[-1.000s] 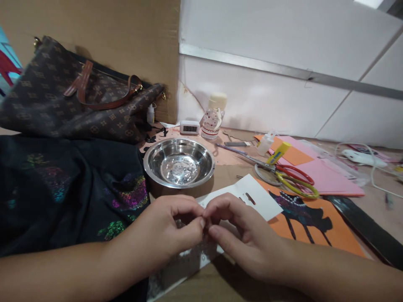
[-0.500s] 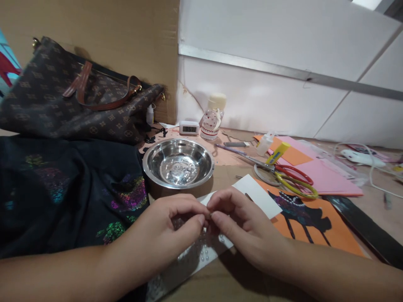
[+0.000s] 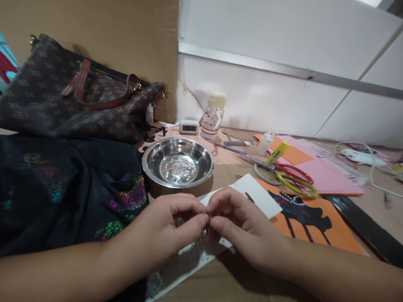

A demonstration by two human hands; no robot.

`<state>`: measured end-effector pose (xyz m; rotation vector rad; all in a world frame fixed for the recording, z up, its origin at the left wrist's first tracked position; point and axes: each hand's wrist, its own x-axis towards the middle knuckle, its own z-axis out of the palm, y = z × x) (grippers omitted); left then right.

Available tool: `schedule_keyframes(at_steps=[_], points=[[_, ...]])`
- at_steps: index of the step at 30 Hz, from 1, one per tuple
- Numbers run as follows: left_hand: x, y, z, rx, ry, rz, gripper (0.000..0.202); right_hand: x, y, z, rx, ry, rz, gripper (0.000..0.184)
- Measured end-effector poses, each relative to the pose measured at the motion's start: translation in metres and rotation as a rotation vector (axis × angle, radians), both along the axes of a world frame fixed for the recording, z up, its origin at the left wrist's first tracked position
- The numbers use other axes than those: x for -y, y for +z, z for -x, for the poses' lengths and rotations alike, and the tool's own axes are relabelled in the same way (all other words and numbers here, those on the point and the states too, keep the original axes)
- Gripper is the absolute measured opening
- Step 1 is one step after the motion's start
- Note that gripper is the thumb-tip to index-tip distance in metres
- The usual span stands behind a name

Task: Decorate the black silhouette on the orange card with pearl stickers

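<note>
Both hands pinched shut at table's near edge: left hand, right hand, fingertips meeting over white bead card; pinched item too small to tell.

Left of the steel bowl, dark cloth and a handbag block us; right of it lie scissors and coloured sheets. We find bare table only in a narrow strip just in front of the bowl, before the white card.

The bag is showing a brown monogram print. The black cloth is glittering in pink, green and blue patches. The bowl is shining silver. The card is showing white, the sheet orange with a black silhouette, the scissors red and yellow.
</note>
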<state>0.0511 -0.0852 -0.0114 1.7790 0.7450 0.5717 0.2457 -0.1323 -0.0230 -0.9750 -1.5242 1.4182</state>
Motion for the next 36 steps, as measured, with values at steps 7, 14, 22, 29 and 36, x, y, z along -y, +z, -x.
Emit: schedule_keyframes(at_steps=[7,14,22,29,36], points=[[0.0000,-0.0015,0.0009,-0.012,0.001,0.026,0.019,0.0018,0.0014,0.0016,0.020,0.022,-0.027,0.008],[0.0006,-0.0015,-0.0002,-0.028,0.030,0.089,0.019,0.0000,0.0009,0.0014,0.048,0.016,-0.049,0.008],[0.0029,-0.0033,-0.0004,-0.076,0.071,-0.008,0.017,0.0014,0.0006,0.0015,0.121,0.014,-0.113,0.007],[0.0037,-0.0029,-0.0013,-0.080,0.063,-0.099,0.019,-0.0003,0.0000,0.0027,0.169,-0.026,-0.164,0.008],[0.0045,-0.0035,-0.0007,-0.078,0.055,-0.102,0.021,-0.0012,-0.0020,0.0005,0.199,-0.064,-0.195,0.008]])
